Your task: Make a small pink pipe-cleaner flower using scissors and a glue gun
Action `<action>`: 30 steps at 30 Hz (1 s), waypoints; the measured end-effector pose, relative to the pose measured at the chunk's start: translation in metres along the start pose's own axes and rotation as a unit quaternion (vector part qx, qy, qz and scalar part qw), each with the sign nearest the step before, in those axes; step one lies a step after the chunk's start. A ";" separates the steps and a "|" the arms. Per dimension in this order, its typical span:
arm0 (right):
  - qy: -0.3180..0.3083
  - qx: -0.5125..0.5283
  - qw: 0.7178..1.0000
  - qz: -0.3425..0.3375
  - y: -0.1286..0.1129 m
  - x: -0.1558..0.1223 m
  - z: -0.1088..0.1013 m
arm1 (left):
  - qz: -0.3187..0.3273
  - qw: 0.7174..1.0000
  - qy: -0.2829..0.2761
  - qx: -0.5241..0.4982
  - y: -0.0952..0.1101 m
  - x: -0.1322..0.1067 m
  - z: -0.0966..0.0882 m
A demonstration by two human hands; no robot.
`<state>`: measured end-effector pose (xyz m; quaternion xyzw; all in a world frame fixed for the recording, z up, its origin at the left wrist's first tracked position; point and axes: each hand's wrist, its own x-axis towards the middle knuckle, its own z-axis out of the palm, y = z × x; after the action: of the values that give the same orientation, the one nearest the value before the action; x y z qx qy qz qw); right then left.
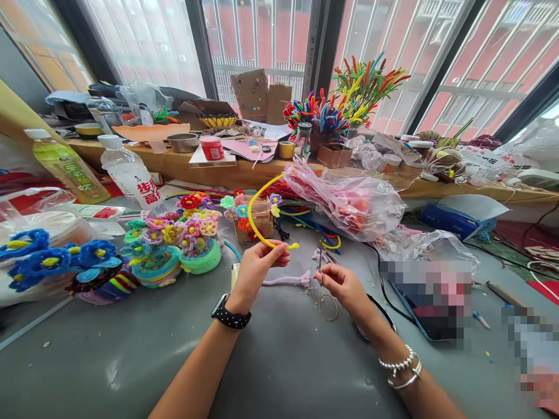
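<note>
My left hand (257, 269) pinches a long yellow pipe cleaner (257, 224) near its lower end; the stem curves up and back over a small woven basket (257, 221). My right hand (343, 286) is closed on small scissors (321, 262), blades pointing up, just right of the pipe cleaner's tip. A pale pink pipe cleaner (288, 281) lies on the grey table (144, 343) between the hands. A thin wire ring (328, 306) rests below the right hand.
Finished pipe-cleaner flower baskets (174, 247) and blue flowers (48, 262) stand at the left. A pink plastic bag (349, 201) of supplies lies behind the hands. Two bottles (131, 174) stand far left. A phone (425, 314) lies at the right. The window ledge (244, 169) is crowded with craft goods.
</note>
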<state>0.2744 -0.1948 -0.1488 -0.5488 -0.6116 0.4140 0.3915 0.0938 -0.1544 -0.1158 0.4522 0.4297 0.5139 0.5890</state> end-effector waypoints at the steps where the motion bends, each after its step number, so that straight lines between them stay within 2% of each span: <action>1: -0.020 0.052 0.998 0.010 0.002 -0.002 0.004 | -0.005 1.000 -0.010 -0.002 0.000 -0.001 0.001; 3: -0.042 0.104 0.993 0.024 0.003 -0.005 0.012 | -0.012 0.999 -0.032 -0.005 0.001 -0.002 0.001; 5: -0.056 0.114 0.992 0.022 0.004 -0.006 0.017 | -0.014 0.999 -0.052 -0.007 0.001 -0.003 0.001; 14: -0.137 0.057 0.985 -0.089 0.006 -0.009 0.017 | -0.007 0.995 -0.103 -0.007 0.002 -0.005 0.001; 22: -0.123 -0.018 0.986 -0.106 0.000 -0.015 0.012 | -0.018 0.983 -0.177 0.045 0.009 -0.006 -0.002; 30: -0.100 -0.059 0.988 -0.098 -0.003 -0.015 0.008 | -0.029 0.978 -0.193 0.074 0.009 -0.006 -0.004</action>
<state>0.2675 -0.2107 -0.1487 -0.4642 -0.7218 0.3899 0.3339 0.0877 -0.1592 -0.1072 0.5724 0.3577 0.3668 0.6402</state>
